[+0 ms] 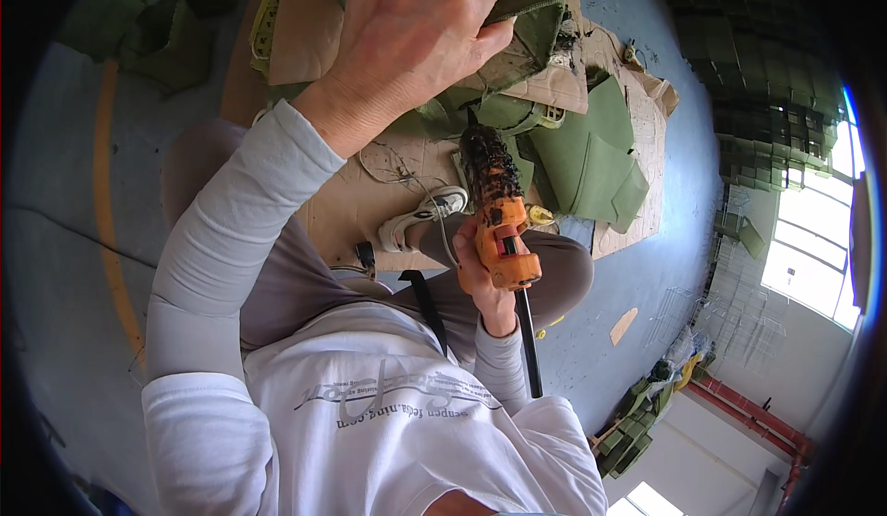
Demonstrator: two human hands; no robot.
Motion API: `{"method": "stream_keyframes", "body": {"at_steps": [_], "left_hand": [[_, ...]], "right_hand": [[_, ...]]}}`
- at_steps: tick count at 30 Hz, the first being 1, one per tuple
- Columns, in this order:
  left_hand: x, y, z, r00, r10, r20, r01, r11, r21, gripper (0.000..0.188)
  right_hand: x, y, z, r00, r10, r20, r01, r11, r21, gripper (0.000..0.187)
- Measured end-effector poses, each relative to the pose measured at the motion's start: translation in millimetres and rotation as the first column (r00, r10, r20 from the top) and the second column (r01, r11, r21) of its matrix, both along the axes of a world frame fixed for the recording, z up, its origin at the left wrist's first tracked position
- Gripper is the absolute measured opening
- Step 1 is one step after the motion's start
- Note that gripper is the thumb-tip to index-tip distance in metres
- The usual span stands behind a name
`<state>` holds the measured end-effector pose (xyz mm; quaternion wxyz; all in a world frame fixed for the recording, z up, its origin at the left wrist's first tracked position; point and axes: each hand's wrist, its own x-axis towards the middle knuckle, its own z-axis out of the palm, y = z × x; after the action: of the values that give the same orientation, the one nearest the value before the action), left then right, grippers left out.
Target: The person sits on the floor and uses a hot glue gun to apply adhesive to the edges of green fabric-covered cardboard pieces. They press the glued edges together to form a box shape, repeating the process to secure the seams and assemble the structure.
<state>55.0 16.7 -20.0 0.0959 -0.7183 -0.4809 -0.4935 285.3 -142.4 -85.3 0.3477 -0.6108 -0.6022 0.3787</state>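
Note:
In my right hand (483,280) is an orange hot glue gun (506,230), gripped with its nozzle pointing away from me. Dark, lumpy residue coats its front half, and a black glue stick (528,340) runs out of its back. My left hand (420,31) reaches across at the top, its fingers curled over the rim of a green fabric piece (534,43) with stitched edges. Its fingertips are partly hidden behind the fabric. The nozzle tip lies just below that piece, near more green fabric; whether it touches cannot be made out.
Brown cardboard (360,206) covers the floor under the work. Folded green fabric sheets (596,160) lie to the right, a yellowish plastic frame (266,31) at upper left. Green fabric containers (166,40) stand far left; green pieces are stacked along the right wall (748,82).

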Motion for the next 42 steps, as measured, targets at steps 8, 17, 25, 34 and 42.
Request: {"method": "stream_keyframes", "body": {"at_steps": [8,17,25,34,42], "left_hand": [[-1,-1,0,1.0,0.004,0.003,-0.004,1.0,-0.025,0.03],[1,-8,3,0.998,0.055,0.008,-0.055,0.997,-0.06,0.034],[-7,-9,8,0.999,0.037,0.037,-0.034,0.997,-0.074,0.031],[-5,-10,7,0.999,0.032,0.033,-0.03,0.997,-0.068,0.031],[0,-6,14,0.999,0.025,0.022,-0.024,0.998,-0.055,0.027]], "right_hand": [[6,-1,-10,0.998,0.049,0.029,-0.051,0.997,0.06,0.02],[35,-12,-56,0.899,0.109,0.424,-0.213,0.955,0.206,0.03],[8,-4,-40,0.998,0.05,-0.03,-0.045,0.989,0.138,0.031],[8,-5,-42,0.983,-0.012,-0.185,0.025,0.997,0.073,0.027],[5,-13,-37,0.957,-0.024,-0.29,0.022,1.0,-0.011,0.031]]}}
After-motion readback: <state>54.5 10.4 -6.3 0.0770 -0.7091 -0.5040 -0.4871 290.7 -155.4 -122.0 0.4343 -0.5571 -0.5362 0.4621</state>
